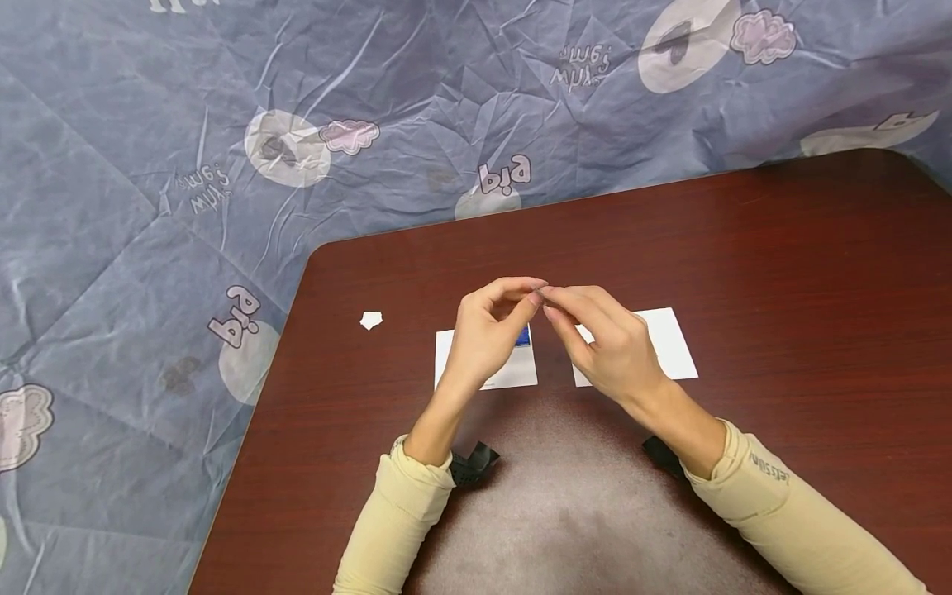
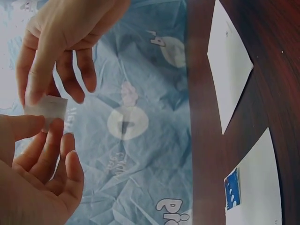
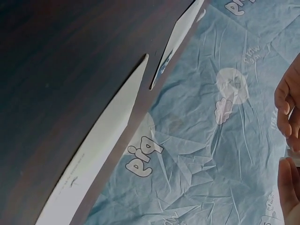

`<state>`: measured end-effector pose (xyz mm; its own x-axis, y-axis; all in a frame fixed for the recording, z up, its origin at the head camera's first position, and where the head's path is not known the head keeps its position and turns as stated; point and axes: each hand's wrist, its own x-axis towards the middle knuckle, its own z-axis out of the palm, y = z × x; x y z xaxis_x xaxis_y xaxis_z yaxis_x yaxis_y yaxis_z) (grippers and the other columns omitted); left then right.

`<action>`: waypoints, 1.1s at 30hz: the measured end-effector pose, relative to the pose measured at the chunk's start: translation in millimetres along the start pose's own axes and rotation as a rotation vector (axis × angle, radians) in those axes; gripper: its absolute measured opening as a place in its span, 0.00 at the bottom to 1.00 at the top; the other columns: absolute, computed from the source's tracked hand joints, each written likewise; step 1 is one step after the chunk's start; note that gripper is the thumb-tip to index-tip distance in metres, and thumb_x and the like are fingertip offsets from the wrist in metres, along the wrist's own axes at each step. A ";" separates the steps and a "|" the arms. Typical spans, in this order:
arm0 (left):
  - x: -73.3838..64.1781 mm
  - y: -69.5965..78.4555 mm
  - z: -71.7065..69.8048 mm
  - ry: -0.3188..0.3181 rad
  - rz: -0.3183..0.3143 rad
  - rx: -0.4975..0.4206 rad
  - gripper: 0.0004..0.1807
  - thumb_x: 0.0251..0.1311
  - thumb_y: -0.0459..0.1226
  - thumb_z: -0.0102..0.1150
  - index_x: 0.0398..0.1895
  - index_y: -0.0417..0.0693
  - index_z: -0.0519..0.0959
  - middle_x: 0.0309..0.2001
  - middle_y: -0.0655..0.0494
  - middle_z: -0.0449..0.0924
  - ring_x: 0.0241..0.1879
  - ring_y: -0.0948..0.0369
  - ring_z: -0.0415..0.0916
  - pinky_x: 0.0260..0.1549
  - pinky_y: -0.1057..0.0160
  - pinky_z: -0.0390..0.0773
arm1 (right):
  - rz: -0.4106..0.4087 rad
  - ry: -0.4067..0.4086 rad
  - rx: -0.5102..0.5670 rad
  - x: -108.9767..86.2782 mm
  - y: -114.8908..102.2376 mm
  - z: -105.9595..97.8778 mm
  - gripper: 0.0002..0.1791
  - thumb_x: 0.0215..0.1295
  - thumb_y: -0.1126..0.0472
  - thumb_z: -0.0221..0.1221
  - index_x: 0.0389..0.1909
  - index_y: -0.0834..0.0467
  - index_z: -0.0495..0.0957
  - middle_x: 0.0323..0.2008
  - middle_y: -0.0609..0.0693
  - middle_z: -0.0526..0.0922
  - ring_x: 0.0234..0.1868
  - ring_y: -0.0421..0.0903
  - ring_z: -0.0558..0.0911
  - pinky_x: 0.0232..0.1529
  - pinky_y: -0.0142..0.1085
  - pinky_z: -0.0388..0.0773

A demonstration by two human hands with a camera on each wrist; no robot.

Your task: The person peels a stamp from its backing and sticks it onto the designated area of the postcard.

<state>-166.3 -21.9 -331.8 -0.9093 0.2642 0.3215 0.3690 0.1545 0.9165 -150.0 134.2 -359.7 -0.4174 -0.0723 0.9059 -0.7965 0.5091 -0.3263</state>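
Note:
My left hand [image 1: 482, 337] and right hand [image 1: 614, 342] meet fingertip to fingertip above the table. Between them they pinch a small, thin, whitish square piece [image 2: 55, 108], which looks like film or paper. In the left wrist view the thumb and fingers of both hands grip it from opposite sides. Only a sliver of this piece [image 3: 294, 157] shows at the right edge of the right wrist view. Under the left hand lies a white card [image 1: 513, 376] bearing a blue picture [image 2: 232, 189]. Another white card [image 1: 673, 347] lies partly hidden beneath the right hand.
A small white scrap [image 1: 371, 319] sits on the dark red-brown table [image 1: 781, 273], left of the cards. Behind the table hangs a wrinkled blue-grey printed sheet [image 1: 416, 91]. Black straps [image 1: 476, 464] show at the wrists below the sleeves.

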 end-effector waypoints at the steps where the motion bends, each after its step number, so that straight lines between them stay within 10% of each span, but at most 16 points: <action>1: 0.2 -0.3 -0.1 -0.009 0.006 -0.021 0.09 0.62 0.31 0.59 0.44 0.38 0.82 0.37 0.48 0.84 0.37 0.61 0.80 0.37 0.62 0.77 | -0.004 0.019 -0.010 0.5 0.0 0.2 0.13 0.71 0.59 0.54 0.42 0.64 0.82 0.33 0.54 0.83 0.32 0.48 0.83 0.30 0.38 0.77; 10: -1.9 3.5 -2.1 -0.055 -0.005 -0.185 0.12 0.62 0.27 0.53 0.46 0.29 0.79 0.41 0.40 0.82 0.42 0.48 0.79 0.42 0.58 0.77 | -0.043 0.160 -0.043 2.2 1.0 3.0 0.08 0.67 0.66 0.57 0.35 0.62 0.85 0.34 0.53 0.85 0.31 0.51 0.84 0.27 0.40 0.75; 21: -1.6 5.5 -3.3 -0.051 -0.056 -0.391 0.15 0.60 0.24 0.55 0.50 0.24 0.75 0.41 0.49 0.84 0.41 0.64 0.79 0.46 0.58 0.75 | -0.094 0.146 0.025 0.2 2.8 6.2 0.11 0.67 0.63 0.56 0.34 0.65 0.84 0.39 0.58 0.84 0.36 0.55 0.84 0.48 0.30 0.74; 27: 0.8 2.4 -4.0 -0.028 -0.054 -0.318 0.15 0.60 0.23 0.56 0.51 0.28 0.75 0.40 0.44 0.83 0.40 0.62 0.80 0.44 0.59 0.76 | -0.043 0.101 0.049 0.3 2.7 4.3 0.14 0.65 0.59 0.55 0.38 0.65 0.83 0.42 0.58 0.83 0.39 0.55 0.83 0.49 0.28 0.72; 33: 1.6 1.8 -8.3 -0.138 -0.033 -0.141 0.19 0.63 0.24 0.53 0.58 0.36 0.73 0.38 0.40 0.82 0.35 0.59 0.80 0.37 0.64 0.75 | -0.047 -0.074 0.086 5.3 6.8 -1.8 0.17 0.69 0.54 0.57 0.43 0.65 0.82 0.47 0.59 0.80 0.47 0.58 0.78 0.54 0.39 0.69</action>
<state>-168.7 -29.1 -327.6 -0.8821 0.3905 0.2636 0.2995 0.0328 0.9535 -156.9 138.8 -356.6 -0.4072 -0.1592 0.8993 -0.8492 0.4284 -0.3087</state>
